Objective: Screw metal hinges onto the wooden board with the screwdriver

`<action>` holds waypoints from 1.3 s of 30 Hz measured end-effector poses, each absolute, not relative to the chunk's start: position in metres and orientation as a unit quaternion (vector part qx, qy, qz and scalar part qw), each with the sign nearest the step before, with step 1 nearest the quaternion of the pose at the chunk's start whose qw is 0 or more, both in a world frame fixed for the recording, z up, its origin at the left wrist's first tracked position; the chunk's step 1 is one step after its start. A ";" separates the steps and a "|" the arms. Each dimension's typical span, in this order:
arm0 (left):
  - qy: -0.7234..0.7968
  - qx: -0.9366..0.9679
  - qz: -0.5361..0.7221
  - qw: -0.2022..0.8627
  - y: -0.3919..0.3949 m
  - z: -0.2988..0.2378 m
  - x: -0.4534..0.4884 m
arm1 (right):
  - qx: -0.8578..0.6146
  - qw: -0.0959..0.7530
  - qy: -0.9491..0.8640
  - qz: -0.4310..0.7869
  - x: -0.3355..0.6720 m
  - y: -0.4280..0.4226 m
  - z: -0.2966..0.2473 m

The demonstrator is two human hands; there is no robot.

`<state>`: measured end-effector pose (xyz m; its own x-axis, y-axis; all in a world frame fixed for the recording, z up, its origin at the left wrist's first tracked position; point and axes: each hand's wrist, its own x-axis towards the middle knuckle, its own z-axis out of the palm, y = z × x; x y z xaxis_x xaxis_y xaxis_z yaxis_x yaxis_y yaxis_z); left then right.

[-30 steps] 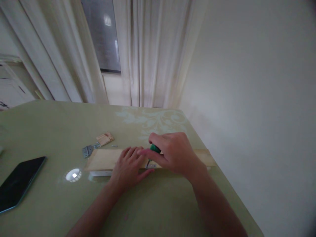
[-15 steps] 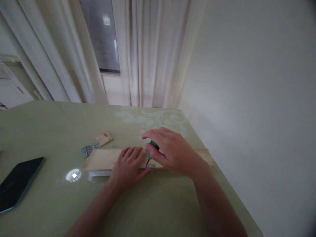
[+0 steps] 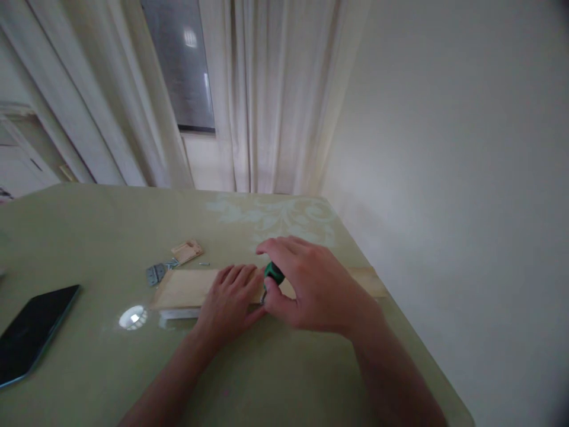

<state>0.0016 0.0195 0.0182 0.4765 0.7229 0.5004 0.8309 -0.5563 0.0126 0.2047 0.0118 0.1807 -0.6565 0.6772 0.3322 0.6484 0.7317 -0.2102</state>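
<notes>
A pale wooden board (image 3: 186,286) lies across the table near its right end, its left part raised on something white. Over its middle rests my left hand (image 3: 231,299), fingers spread flat on the wood and thumb along the near edge. My right hand (image 3: 311,284) is closed round the green handle of a screwdriver (image 3: 274,273). The tool leans, its shaft pointing down to the board's near edge beside my left thumb. The small metal hinge there is now mostly hidden behind my right hand.
Left of the board lie a grey metal hinge (image 3: 156,274), several screws (image 3: 171,263) and a small wooden piece (image 3: 187,251). One loose screw (image 3: 204,264) sits behind the board. A dark phone (image 3: 35,332) is at far left. A wall (image 3: 444,207) runs along the table's right side.
My right hand has come down and slightly nearer to me, and the screwdriver's handle has tilted and lowered. The hinge plate has become covered. My left hand stays in place.
</notes>
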 end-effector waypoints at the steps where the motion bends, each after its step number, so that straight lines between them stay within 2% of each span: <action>1: -0.458 -0.851 -0.229 0.117 0.019 0.019 0.002 | -0.418 0.185 -0.889 0.011 0.203 0.011 0.181; 4: -0.461 -0.852 -0.218 0.116 0.019 0.021 0.002 | -0.516 0.166 -0.840 -0.029 0.199 0.013 0.179; 8: -0.459 -0.852 -0.222 0.118 0.019 0.020 0.002 | -0.388 0.194 -0.900 0.043 0.201 0.010 0.181; 10: -0.458 -0.851 -0.226 0.123 0.019 0.020 0.001 | -0.370 0.200 -0.906 0.051 0.203 0.006 0.183; 15: -0.465 -0.852 -0.212 0.111 0.018 0.023 0.003 | -0.567 0.173 -0.804 -0.039 0.200 0.009 0.180; 21: -0.468 -0.847 -0.225 0.110 0.020 0.018 0.002 | -0.382 0.189 -0.902 0.061 0.202 0.000 0.184; 27: -0.467 -0.852 -0.215 0.100 0.019 0.022 0.003 | -0.611 0.164 -0.772 -0.052 0.202 0.010 0.178; 29: -0.467 -0.853 -0.214 0.097 0.018 0.024 0.003 | -0.565 0.170 -0.807 -0.024 0.204 0.013 0.178; 32: -0.466 -0.849 -0.226 0.100 0.018 0.023 0.003 | -0.412 0.189 -0.891 0.037 0.209 0.008 0.182; 34: -0.464 -0.848 -0.235 0.102 0.019 0.022 0.003 | -0.375 0.194 -0.905 0.044 0.209 0.003 0.183; 39: -0.463 -0.852 -0.222 0.104 0.019 0.022 0.002 | -0.567 0.167 -0.805 -0.052 0.201 0.009 0.178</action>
<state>0.0023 0.0187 0.0223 0.4726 0.7421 0.4753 0.8348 -0.5499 0.0285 0.2006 0.0089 0.1780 -0.3014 0.8955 0.3276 0.9300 0.3519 -0.1065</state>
